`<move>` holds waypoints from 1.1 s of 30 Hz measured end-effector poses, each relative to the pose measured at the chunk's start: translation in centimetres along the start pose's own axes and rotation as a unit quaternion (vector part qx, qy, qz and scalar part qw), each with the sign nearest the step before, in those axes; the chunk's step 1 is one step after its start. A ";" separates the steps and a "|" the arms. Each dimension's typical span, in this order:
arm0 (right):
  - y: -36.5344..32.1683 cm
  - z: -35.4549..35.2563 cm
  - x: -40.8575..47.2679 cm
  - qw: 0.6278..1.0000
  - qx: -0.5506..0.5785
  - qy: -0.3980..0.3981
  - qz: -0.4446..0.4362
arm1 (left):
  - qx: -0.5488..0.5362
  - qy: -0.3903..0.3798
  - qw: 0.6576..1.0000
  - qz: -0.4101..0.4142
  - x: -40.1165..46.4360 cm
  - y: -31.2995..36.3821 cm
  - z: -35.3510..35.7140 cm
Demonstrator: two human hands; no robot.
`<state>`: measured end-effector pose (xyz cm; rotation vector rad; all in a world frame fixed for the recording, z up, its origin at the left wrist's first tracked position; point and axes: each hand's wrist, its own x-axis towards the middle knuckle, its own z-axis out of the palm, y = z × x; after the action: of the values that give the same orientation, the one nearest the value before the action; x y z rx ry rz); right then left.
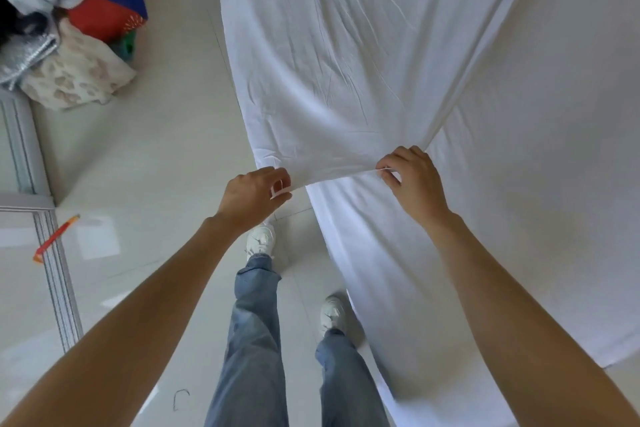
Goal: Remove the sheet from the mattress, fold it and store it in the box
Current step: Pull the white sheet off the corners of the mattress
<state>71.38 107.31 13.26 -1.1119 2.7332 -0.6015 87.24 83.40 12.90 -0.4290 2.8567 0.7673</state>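
Note:
A large white sheet [346,45] fills the upper middle and right of the head view, creased and pulled taut toward me. My left hand [254,196] pinches its near edge at the left. My right hand [414,180] pinches the same edge further right, and folds fan out from that grip. The stretch of edge between my hands is lifted and straight. More white fabric [519,218] lies flat to the right and hangs down beside my legs; whether that is sheet or mattress I cannot tell. No box is in view.
I stand on a pale tiled floor [166,156] in jeans and white shoes, close to the hanging fabric. A pile of bags and cloths [76,55] sits at the upper left. A metal door track [57,274] and an orange tool [55,237] lie at the left.

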 end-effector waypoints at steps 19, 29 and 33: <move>0.1 -4.8 -23.7 0.998 -0.008 -0.065 0.007 | -0.068 -0.004 0.998 0.017 -19.3 11.7 9.7; -1.2 -5.8 -28.5 0.996 -0.003 -0.089 -0.025 | -0.142 0.019 0.990 -0.018 -24.2 15.6 11.6; 0.5 -5.8 -31.1 0.994 -0.003 -0.100 -0.053 | -0.137 0.023 0.990 0.001 -26.6 17.3 13.3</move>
<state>91.86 131.03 17.45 -1.2526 2.5210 -0.4677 108.00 110.77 15.35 -0.4837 2.8009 1.1726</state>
